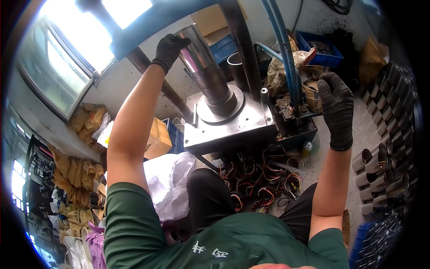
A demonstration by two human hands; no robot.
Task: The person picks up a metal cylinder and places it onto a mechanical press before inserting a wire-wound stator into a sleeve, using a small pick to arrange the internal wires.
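Note:
My left hand (169, 51), in a dark glove, is raised to the upper end of a shiny metal cylinder (197, 49). Its fingers close on the cylinder's edge. That cylinder stands on a darker stepped metal post (215, 89) with a round flange, fixed to the steel plate (199, 134) of a press. On the right, my other gloved hand, my right hand (337, 110), is beside the end of a thin lever (312, 115). Its fingers point upward, slightly bent, and are not wrapped round the lever; whether the palm touches it is hard to see.
Dark press columns (242, 45) and blue hoses (284, 49) rise around the plate. Wired motor stators (264, 193) lie on the floor below. Grey metal sleeves (371, 161) are stacked at right. A white sack (168, 184) and a cardboard box (159, 136) sit at left.

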